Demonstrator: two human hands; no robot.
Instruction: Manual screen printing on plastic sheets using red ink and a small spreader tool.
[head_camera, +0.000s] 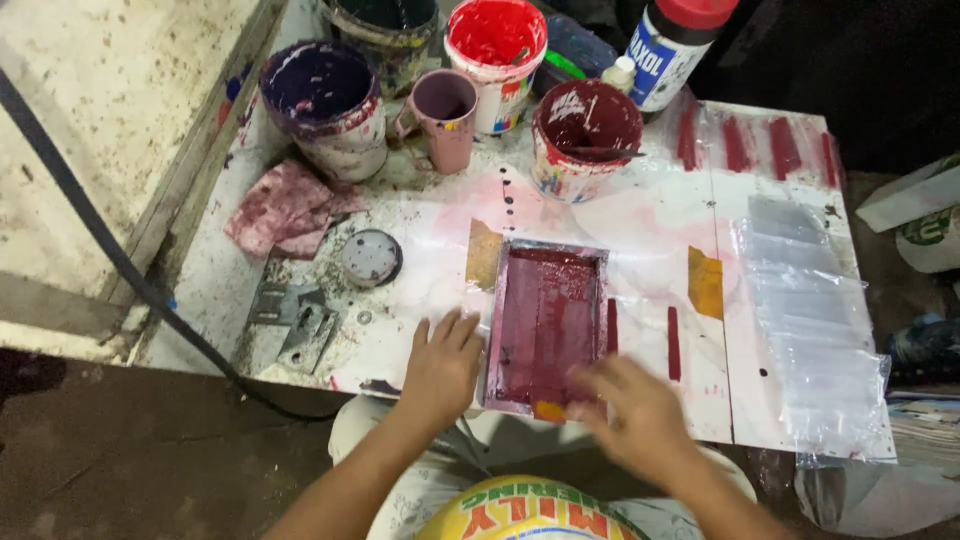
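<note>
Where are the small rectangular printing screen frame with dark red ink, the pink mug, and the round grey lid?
Rectangular printing screen frame with dark red ink (548, 325), head view, inked mesh centre.
Pink mug (447, 122), head view, outer wall.
Round grey lid (371, 257), head view, top face.

Screen frame (546, 325): wet glossy maroon ink. Surface (640, 240): smooth white board, paint-stained. Clear plastic sheet (810, 310): shiny, wrinkled. Rag (285, 208): crumpled cloth, matt. Pails (330, 105): smeared plastic. Round lid (371, 257): dull metal.

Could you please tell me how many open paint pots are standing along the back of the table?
4: a purple pot at left, a dark pot behind it, a bright red pot in the middle, a dark red pot at right. More may be hidden.
</note>
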